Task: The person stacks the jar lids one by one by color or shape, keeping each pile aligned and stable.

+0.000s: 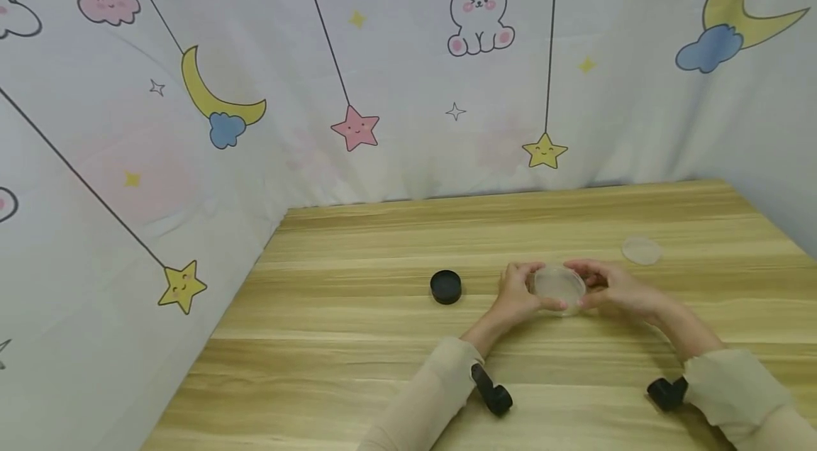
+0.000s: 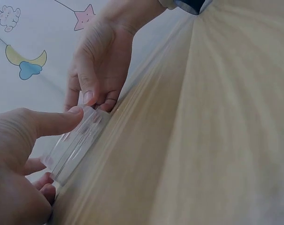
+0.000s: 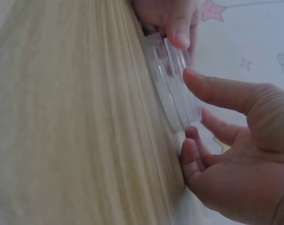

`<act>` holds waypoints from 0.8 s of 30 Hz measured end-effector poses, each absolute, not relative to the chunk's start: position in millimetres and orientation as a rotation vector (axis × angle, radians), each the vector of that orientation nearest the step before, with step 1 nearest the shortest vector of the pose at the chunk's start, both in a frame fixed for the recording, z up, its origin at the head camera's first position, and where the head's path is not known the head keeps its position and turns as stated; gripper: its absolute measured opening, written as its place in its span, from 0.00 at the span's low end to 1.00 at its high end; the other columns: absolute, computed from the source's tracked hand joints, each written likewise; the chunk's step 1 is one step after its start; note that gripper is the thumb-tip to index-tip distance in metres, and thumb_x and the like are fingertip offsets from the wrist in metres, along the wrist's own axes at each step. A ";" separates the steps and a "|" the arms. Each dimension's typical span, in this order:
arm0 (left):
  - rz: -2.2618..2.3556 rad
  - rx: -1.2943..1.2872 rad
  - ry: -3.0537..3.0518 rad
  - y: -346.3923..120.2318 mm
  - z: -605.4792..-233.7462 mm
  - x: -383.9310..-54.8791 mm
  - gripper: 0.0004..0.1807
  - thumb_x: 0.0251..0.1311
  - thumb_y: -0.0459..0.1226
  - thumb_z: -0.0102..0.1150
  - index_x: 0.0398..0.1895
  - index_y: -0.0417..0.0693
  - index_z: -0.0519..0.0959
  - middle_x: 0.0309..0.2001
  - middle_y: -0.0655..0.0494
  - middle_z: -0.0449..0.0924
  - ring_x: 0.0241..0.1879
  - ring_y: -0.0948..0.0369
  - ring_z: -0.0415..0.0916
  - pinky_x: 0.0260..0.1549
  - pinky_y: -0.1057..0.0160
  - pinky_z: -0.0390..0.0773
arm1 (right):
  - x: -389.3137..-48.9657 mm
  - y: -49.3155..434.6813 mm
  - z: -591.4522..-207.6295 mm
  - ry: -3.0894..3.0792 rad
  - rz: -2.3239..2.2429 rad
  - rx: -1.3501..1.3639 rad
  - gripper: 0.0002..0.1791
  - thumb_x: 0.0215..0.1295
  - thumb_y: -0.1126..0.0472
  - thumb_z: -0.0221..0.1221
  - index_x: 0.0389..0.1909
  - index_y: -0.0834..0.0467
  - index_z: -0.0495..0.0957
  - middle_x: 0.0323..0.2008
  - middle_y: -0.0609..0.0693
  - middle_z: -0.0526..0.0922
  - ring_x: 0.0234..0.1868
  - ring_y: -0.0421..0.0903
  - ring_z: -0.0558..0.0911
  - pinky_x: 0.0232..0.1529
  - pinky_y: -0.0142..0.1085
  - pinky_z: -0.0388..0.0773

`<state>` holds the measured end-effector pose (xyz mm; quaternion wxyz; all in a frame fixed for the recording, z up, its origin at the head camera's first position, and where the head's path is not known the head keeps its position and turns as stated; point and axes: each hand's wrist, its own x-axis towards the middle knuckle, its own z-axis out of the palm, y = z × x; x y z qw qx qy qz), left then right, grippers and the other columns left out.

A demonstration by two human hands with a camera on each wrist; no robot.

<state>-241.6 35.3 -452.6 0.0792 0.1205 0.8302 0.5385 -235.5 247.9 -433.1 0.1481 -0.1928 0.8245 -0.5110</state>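
Both hands are around a clear round plastic dish (image 1: 559,286) close over the wooden table. From the side, in the left wrist view, the dish (image 2: 76,143) shows two stacked rims. On its left, my left hand (image 1: 520,293) grips the edge, thumb on the near side and fingers on the far side. My right hand (image 1: 619,289) holds the opposite edge the same way, with its thumb (image 3: 221,93) at the upper rim and its other fingers curled by the far side.
A shallow black round cap or cup (image 1: 445,287) sits left of the hands. Behind the right hand lies a thin translucent disc (image 1: 641,250). A printed white curtain (image 1: 408,82) borders the table (image 1: 345,352) at the back and left.
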 end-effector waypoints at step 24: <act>1.327 0.501 2.680 35.4 -454.4 -243.1 0.43 0.42 0.45 0.79 0.65 0.47 0.72 0.59 0.55 0.68 0.55 0.65 0.60 0.54 0.69 0.66 | -235.6 249.7 -437.6 2.361 -1.473 -0.551 0.43 0.57 0.65 0.67 0.69 0.75 0.56 0.56 0.62 0.70 0.44 0.34 0.71 0.43 0.27 0.73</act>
